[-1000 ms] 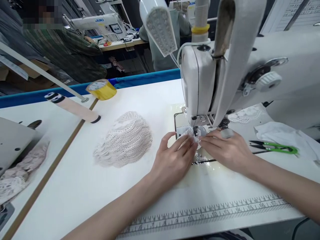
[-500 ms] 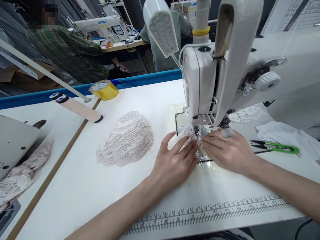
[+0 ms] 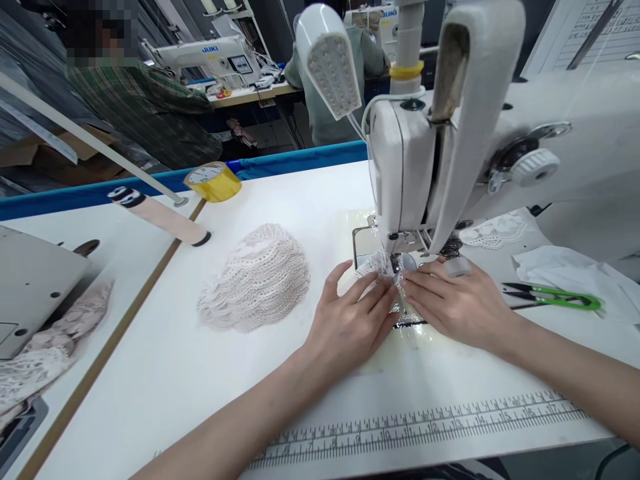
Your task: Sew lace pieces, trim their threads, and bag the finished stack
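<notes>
Lace piece [image 3: 373, 265], one, under sewing machine [image 3: 403, 167], seemingly steadied flat by spread left hand [image 3: 353, 310] and right hand [image 3: 460, 300], fingers together, any pinch hidden; lace pile [image 3: 260, 280], one, on bench [image 3: 225, 380], handily left.

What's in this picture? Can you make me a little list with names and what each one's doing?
Left hand: touching the small lace piece
Right hand: by the needle, across from the left hand
Sewing machine: over the small lace piece
Lace pile: on the table, left of the left hand
Tape roll: yellow, near the table's far edge
Snips: green, right of the right hand
Ruler: along the near edge
Other people: two, beyond the table
</notes>
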A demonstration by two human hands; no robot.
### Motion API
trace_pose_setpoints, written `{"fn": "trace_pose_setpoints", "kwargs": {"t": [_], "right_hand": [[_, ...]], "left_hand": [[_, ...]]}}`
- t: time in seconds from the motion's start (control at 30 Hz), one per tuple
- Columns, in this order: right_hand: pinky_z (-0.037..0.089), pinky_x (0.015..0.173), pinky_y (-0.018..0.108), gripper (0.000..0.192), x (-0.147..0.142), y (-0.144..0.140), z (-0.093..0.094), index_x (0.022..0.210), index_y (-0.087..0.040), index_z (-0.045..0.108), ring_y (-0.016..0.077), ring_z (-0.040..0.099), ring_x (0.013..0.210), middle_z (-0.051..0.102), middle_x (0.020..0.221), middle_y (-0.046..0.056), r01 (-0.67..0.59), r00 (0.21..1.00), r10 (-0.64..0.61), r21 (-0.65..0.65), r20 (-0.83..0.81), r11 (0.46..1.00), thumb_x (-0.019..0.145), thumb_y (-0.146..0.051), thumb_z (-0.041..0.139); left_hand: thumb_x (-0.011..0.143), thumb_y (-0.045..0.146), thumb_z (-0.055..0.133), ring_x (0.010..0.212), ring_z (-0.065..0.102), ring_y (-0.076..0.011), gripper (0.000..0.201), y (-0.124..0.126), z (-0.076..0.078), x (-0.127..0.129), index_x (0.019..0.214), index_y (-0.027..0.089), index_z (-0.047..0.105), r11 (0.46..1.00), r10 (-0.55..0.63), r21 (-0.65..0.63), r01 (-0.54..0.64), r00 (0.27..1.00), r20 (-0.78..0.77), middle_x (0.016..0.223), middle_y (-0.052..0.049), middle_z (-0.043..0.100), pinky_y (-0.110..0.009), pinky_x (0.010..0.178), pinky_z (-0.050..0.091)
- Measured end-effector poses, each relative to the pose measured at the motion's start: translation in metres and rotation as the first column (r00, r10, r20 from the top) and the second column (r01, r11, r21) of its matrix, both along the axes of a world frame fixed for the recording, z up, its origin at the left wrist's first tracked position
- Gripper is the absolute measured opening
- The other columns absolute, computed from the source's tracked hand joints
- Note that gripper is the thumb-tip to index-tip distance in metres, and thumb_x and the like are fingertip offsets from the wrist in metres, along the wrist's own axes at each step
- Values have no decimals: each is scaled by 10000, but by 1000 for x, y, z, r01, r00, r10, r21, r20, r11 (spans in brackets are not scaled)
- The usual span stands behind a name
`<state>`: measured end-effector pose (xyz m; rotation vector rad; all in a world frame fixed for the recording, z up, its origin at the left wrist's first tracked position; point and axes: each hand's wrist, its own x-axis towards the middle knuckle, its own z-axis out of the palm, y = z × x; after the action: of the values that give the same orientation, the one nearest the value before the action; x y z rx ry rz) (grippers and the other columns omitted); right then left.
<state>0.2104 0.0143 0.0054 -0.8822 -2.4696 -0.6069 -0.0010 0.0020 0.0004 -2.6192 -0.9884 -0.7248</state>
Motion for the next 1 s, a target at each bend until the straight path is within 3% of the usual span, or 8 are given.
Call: {"fn": "trace_pose_setpoints", "kwargs": {"t": [0.83,1.0], "right_hand": [[431,785,352,180,-2,1,2,987,-127,717,177,632,808,749,937,46,40,999,-40,-24,32,999,943,-202,559],[425,803,358,156,-3,3,0,895,-174,725,179,633,817,746,990,21,46,998,-46,12,33,999,927,-192,573]], "left_hand": [[933,296,549,1081,639,-206,260,7,-5,0,1135,172,655,1000,2,6,-2,1000,26,1110,-43,731,-487,1106,262],[942,304,533,1077,643,-203,262,10,-6,0,1134,176,658,1000,8,4,-9,1000,26,1116,-40,730,-493,1096,276]]}}
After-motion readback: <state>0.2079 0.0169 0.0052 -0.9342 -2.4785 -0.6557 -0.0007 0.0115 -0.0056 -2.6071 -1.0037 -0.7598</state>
